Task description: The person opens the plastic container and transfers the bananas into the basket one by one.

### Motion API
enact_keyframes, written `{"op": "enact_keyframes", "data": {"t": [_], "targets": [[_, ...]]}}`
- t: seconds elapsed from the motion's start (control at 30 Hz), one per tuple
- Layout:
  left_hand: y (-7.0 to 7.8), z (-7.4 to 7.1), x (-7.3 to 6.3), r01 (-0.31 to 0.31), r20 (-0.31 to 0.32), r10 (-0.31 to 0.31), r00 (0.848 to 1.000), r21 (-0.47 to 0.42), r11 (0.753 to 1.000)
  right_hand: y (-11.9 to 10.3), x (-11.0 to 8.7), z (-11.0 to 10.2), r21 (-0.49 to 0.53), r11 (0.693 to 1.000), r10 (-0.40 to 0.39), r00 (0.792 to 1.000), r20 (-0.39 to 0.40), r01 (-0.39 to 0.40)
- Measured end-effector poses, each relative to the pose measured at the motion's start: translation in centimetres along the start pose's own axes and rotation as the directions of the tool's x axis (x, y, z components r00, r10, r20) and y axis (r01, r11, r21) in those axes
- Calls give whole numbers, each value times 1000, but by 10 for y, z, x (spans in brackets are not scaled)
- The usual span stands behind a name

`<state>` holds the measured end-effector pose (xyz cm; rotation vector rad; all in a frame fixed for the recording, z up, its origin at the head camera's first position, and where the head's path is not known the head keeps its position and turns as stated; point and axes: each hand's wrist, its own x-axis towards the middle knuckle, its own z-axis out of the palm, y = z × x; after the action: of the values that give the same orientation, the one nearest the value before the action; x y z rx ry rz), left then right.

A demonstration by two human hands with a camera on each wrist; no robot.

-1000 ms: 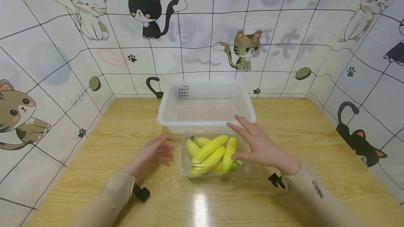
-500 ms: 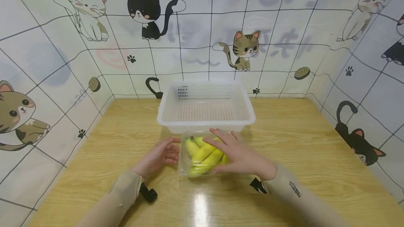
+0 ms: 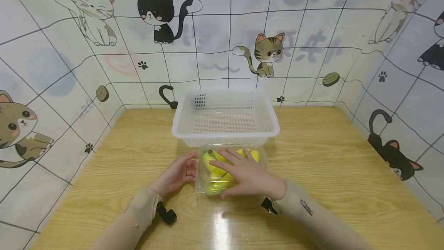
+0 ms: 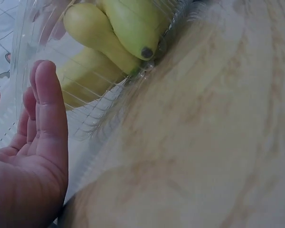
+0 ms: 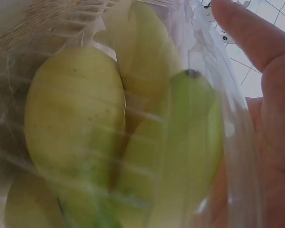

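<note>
Curved yellow bananas (image 3: 216,187) sat inside a clear rectangular plastic box (image 3: 201,186), seemingly still closed (little done, I judged, most left), just near of a white perforated plastic basket (image 3: 225,135). The left hand (image 3: 177,174) stood relaxed by its left side, the right hand (image 3: 247,176) spread over it, neither gripping. Only the right wrist view showed bananas behind the right hand.

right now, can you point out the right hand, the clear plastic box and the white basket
right hand (image 3: 247,175): head view, on the back of the hand
clear plastic box (image 3: 202,177): head view, on its left side
white basket (image 3: 225,135): head view, on its front rim
</note>
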<state>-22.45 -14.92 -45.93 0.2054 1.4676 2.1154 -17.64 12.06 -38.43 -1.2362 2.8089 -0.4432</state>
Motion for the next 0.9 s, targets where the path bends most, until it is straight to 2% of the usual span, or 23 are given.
{"op": "enact_keyframes", "data": {"t": [0.13, 0.5, 0.9], "targets": [[-4, -5, -1, -18, 39, 19, 999, -4, 1000, -2, 2, 3, -32, 999, 6, 1000, 4, -6], [-4, -3, 1, -12, -3, 12, 1000, 37, 999, -1, 3, 9, -90, 996, 7, 999, -39, -11], [-7, -7, 2, -31, 27, 30, 999, 43, 999, -3, 3, 9, -156, 987, -28, 999, -19, 24]]}}
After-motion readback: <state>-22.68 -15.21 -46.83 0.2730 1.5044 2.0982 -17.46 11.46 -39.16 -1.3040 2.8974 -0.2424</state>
